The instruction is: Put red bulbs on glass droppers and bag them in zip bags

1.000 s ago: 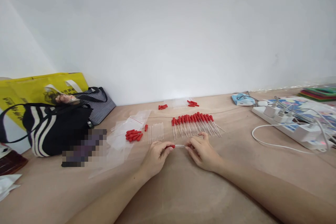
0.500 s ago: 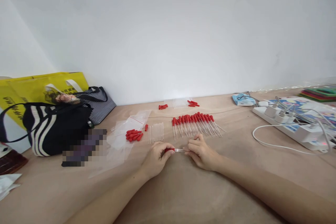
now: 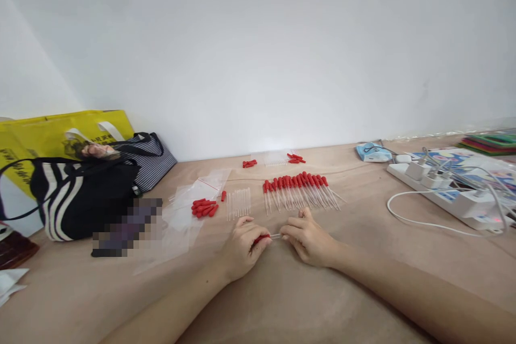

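My left hand (image 3: 246, 244) is closed round a red rubber bulb (image 3: 262, 238), mostly hidden by the fingers. From the bulb a thin clear glass tube (image 3: 275, 236) runs to my right hand (image 3: 307, 239), whose fingers pinch it. How deep the tube sits in the bulb is hidden. Just beyond my hands lies a row of droppers with red bulbs (image 3: 296, 185) on clear tubes. To its left is a row of bare glass tubes (image 3: 238, 203), and further left a pile of loose red bulbs (image 3: 204, 207).
Clear plastic bags (image 3: 181, 207) lie under the loose bulbs. More bulbs and tubes sit near the wall on another bag (image 3: 274, 157). Left are a black bag (image 3: 80, 201) and a yellow bag (image 3: 32, 134). A white power strip (image 3: 451, 201) with cables stands right, beside a blue mask (image 3: 373, 152).
Both hands have shifted slightly nearer to me. My left fingers now cover more of the red bulb, and a shorter length of tube shows between the hands.
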`<state>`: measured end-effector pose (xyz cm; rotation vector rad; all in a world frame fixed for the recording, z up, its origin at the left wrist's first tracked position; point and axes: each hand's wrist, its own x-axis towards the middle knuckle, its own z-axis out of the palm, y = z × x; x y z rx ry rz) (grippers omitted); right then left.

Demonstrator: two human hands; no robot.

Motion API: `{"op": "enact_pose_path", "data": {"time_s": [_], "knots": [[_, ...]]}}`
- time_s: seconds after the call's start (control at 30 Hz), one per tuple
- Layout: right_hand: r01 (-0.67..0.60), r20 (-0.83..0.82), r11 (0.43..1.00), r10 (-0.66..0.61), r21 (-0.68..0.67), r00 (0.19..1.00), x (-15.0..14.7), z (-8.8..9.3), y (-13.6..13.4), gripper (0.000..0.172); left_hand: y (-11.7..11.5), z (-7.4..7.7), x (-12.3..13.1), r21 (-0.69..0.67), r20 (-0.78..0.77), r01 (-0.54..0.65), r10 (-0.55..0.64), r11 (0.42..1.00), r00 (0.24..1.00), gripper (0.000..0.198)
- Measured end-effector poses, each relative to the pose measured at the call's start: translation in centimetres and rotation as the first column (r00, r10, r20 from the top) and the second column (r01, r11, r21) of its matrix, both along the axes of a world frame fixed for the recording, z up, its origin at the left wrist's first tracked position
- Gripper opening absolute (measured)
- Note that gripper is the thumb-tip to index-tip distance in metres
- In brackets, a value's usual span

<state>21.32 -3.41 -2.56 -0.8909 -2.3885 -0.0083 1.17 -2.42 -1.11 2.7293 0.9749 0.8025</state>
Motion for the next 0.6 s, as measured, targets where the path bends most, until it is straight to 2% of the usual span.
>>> {"op": "enact_pose_path", "data": {"time_s": [0.43,0.6], "knots": [[-0.007,0.029,1.000,0.008,-0.009,1.000,-0.82,-0.49,0.29,0.023,-0.02,0.07,0.13,0.029,-0.026,0.020,-0.019,0.999,0.999,0.021],[-0.018,0.040,0.999,0.019,-0.028,0.999,-0.90,-0.10,0.38,0.022,0.18,0.29,0.00,0.033,-0.046,0.021,-0.019,0.999,0.999,0.020]]}}
